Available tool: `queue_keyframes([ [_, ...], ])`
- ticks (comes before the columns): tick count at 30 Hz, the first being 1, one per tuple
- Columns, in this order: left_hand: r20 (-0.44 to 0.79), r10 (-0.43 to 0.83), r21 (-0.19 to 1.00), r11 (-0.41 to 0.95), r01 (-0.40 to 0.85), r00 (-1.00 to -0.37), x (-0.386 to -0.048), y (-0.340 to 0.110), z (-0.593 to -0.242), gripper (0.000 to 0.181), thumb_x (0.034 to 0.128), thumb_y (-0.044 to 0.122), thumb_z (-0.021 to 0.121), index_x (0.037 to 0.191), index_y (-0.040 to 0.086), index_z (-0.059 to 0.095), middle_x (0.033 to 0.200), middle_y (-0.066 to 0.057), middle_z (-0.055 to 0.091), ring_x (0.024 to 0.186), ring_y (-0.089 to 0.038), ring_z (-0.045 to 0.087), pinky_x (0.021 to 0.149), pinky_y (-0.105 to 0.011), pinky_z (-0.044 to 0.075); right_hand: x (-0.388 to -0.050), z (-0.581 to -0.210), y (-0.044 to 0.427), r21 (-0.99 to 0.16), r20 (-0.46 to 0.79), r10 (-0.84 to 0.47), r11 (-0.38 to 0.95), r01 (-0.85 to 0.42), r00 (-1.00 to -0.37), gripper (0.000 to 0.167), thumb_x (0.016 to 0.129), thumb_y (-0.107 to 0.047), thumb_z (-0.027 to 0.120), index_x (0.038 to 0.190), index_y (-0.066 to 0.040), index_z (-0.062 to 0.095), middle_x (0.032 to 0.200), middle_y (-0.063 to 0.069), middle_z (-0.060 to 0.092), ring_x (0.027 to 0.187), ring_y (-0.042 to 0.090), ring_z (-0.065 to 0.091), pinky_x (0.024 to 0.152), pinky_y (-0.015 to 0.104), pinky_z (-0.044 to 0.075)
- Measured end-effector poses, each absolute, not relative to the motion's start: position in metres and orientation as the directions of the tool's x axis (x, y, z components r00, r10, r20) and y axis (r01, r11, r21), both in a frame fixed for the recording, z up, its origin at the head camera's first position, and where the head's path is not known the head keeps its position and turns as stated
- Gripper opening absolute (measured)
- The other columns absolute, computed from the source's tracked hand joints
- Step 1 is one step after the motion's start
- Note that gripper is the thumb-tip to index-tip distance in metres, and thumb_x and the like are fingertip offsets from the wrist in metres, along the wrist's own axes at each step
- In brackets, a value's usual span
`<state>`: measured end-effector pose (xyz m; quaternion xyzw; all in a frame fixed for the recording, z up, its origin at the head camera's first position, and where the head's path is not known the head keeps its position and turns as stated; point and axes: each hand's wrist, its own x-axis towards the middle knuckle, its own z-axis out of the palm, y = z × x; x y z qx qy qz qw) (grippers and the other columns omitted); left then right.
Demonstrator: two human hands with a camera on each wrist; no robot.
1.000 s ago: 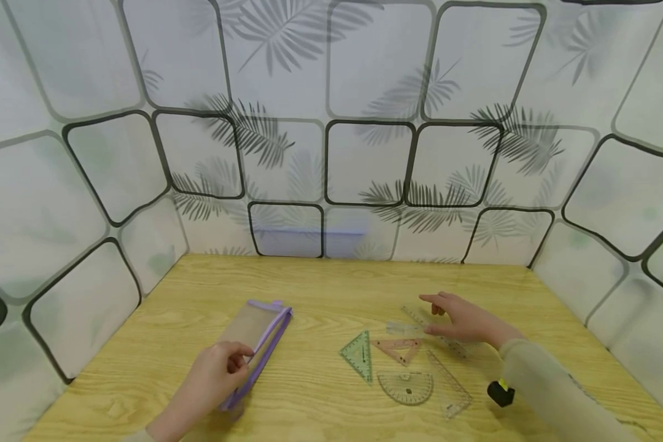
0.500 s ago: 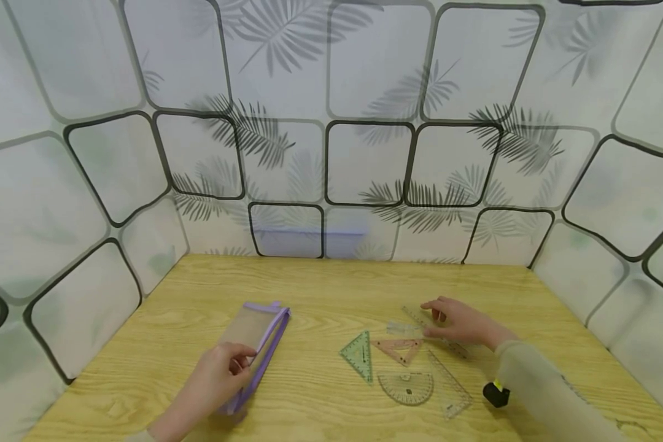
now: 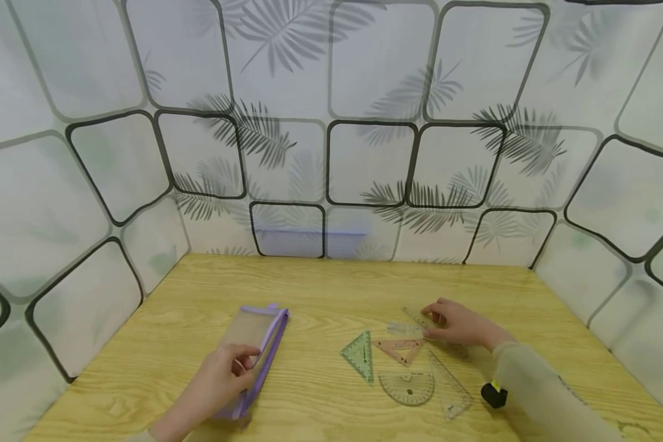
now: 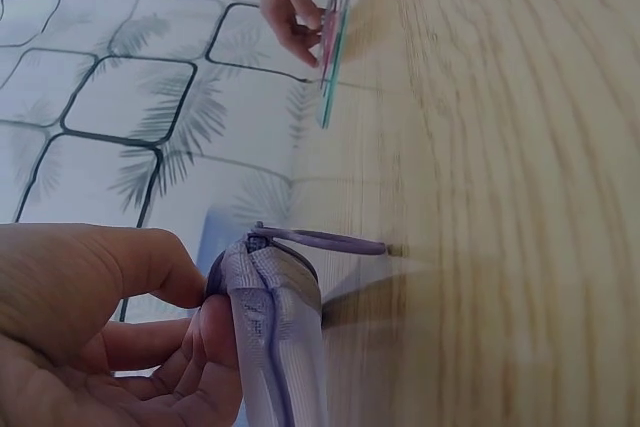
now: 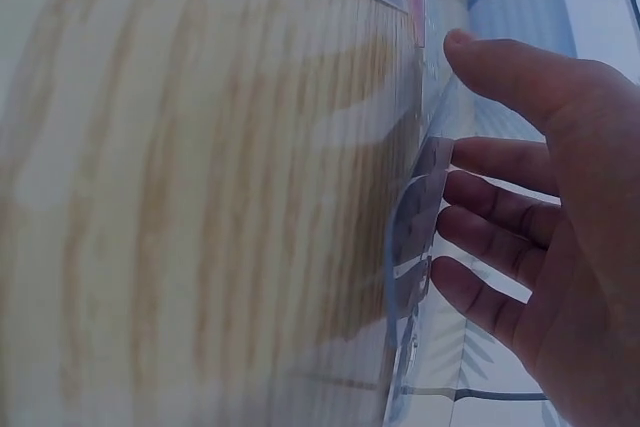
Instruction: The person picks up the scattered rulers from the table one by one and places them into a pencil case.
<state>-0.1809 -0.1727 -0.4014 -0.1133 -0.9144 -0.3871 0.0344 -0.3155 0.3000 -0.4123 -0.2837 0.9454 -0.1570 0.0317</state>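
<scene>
My left hand (image 3: 218,374) pinches the edge of a mesh zip pouch (image 3: 251,324) with purple trim, between thumb and index finger (image 4: 180,277). The pouch's zip side (image 4: 275,347) shows close up in the left wrist view. On the right, my right hand (image 3: 466,325) is over a clear ruler (image 3: 413,315) lying at a slant. In the right wrist view its fingertips (image 5: 455,272) touch or nearly touch the clear plastic edge (image 5: 405,237), thumb and fingers apart. Part of the ruler is hidden by the hand.
Near the right hand lie a green set square (image 3: 359,356), an orange set square (image 3: 400,350), a clear protractor (image 3: 407,388) and a clear set square (image 3: 452,387). A black blocky piece (image 3: 494,395) sits beside the right sleeve. Patterned curtain (image 3: 287,159) encloses the wooden table (image 3: 320,288).
My right hand has lowered slightly toward the ruler, its index finger bending down from a pointing pose. The pouch and left hand have shifted slightly.
</scene>
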Motion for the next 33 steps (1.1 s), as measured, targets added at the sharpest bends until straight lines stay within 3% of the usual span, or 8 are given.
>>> queue_keyframes([
  [17,0.157,0.217,0.706,0.658,0.263,-0.964,-0.182,-0.166,-0.394,0.042,0.0746,-0.003,0.066,0.115,-0.012,0.065,0.079,-0.001,0.059,0.067,-0.003,0.054,0.056,-0.016,0.050,-0.315,-0.406,0.297,-0.320,0.038,-0.561,0.777,-0.542,-0.827,0.045,0.091,-0.023,0.068,0.128,0.001,0.059,0.086,0.000,0.051,0.074,0.007,0.039,0.065,0.024,0.034],
  [33,0.168,0.226,0.714,0.643,0.276,-0.960,-0.175,-0.164,-0.394,0.040,0.0760,-0.002,0.067,0.114,-0.014,0.065,0.074,-0.001,0.058,0.062,0.001,0.049,0.054,-0.016,0.050,-0.315,-0.408,0.297,-0.415,-0.020,-0.550,0.764,-0.493,-0.835,0.048,0.091,-0.020,0.066,0.132,0.002,0.055,0.080,-0.003,0.053,0.066,0.004,0.042,0.062,0.024,0.037],
])
